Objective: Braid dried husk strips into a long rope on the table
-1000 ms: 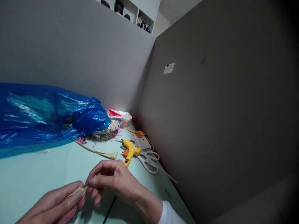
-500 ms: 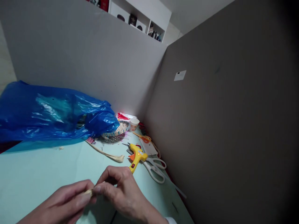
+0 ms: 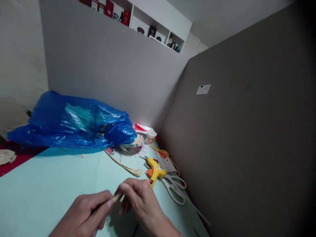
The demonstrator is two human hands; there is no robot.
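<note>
Fingers: left thumb and fingers pinch a pale strip (image 3: pixel 117 197) from below left; right thumb and fingertips close on its upper end.
Left hand (image 3: pixel 86 212): knuckles up, part of the strip hidden inside its grip.
Right hand (image 3: pixel 145 205): close beside the left hand, wrist running to the bottom edge, lower fingers bent and slightly blurred.
Strip position: slanting between both hands, above the pale green table (image 3: pixel 61 184).
Cord (image 3: pixel 135 230): dark, on the table just below the right hand.
Glue gun (image 3: pixel 158 170): yellow, lying beyond the right hand, nozzle pointing away to the left, foot of its grip near the knuckles.
White scissors (image 3: pixel 182 201): to the right of the glue gun, loops toward the person.
Long strip (image 3: pixel 123 166): pale, on the table left of the glue gun, its wider end nearer to it.
Orange scissors (image 3: pixel 163 153): beyond the glue gun, partly over a white card (image 3: pixel 168 164).
Cup (image 3: pixel 151 135): white-rimmed, upright, at the right of the basket (image 3: pixel 140 140).
Blue bag (image 3: pixel 81 121): crumpled, across the table's far left, its right end overlapping the basket.
Red cloth (image 3: pixel 17 163): at the far left, bearing a tan disc (image 3: pixel 7 156).
Shelf (image 3: pixel 160 19): white, with small objects, above the grey partition (image 3: pixel 106 62).
</note>
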